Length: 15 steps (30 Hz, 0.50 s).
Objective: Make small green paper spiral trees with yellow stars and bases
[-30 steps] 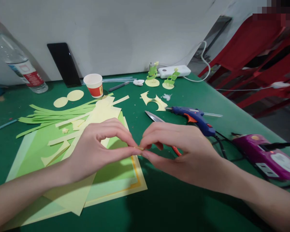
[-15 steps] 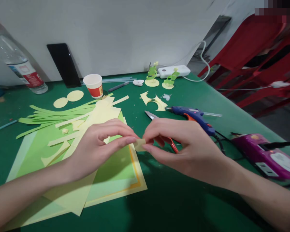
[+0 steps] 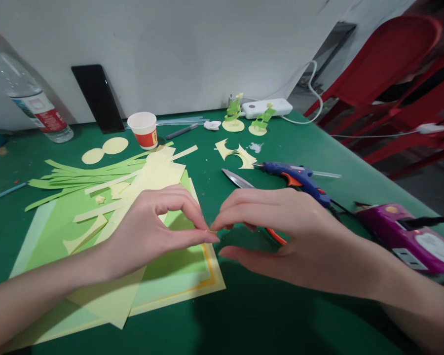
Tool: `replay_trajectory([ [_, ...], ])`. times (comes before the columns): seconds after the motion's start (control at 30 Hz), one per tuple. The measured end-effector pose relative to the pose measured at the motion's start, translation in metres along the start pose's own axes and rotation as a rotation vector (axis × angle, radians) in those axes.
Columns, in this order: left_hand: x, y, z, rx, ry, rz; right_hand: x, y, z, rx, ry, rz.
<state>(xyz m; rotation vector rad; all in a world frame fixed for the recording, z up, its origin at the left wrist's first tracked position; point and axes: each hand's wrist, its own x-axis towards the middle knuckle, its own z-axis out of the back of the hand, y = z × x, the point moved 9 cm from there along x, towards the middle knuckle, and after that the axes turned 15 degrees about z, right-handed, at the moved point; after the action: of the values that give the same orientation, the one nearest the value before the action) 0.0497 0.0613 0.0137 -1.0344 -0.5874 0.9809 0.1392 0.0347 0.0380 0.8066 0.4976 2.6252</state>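
Note:
My left hand (image 3: 153, 229) pinches a small yellow paper piece (image 3: 213, 231) between thumb and fingers; only its thin edge shows. Against that edge rest the fingertips of my right hand (image 3: 292, 239), whose thumb is spread away below, so this hand is open. Scissors (image 3: 237, 178) with orange handles lie partly hidden behind my right hand. Under my left hand is a stack of green and yellow paper sheets (image 3: 170, 291), with loose yellow strips and a small folded paper star (image 3: 100, 199) on top.
Green paper strips (image 3: 92, 173) and two yellow discs (image 3: 114, 145) lie left, near a paper cup (image 3: 143, 130), phone (image 3: 96, 98) and bottle (image 3: 40, 108). A glue gun (image 3: 296, 175), two paper plant models (image 3: 233, 116) and a purple power box (image 3: 407, 236) stand right.
My right thumb has come off the yellow paper and moved down. The paper has turned from showing its flat face to showing its edge. The left hand's fingertips have shifted slightly down and right.

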Motion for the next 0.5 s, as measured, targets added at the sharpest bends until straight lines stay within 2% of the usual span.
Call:
replay_trajectory([
  [0.27, 0.006, 0.026, -0.017, 0.028, 0.168, 0.345, 0.0, 0.001, -0.004, 0.078, -0.072, 0.003],
  [0.37, 0.006, 0.031, -0.02, 0.042, 0.186, 0.397, 0.001, 0.0, -0.007, 0.114, -0.076, 0.003],
  [0.5, 0.004, 0.03, -0.023, 0.043, 0.191, 0.397, 0.001, -0.005, -0.01, 0.162, -0.063, -0.054],
])
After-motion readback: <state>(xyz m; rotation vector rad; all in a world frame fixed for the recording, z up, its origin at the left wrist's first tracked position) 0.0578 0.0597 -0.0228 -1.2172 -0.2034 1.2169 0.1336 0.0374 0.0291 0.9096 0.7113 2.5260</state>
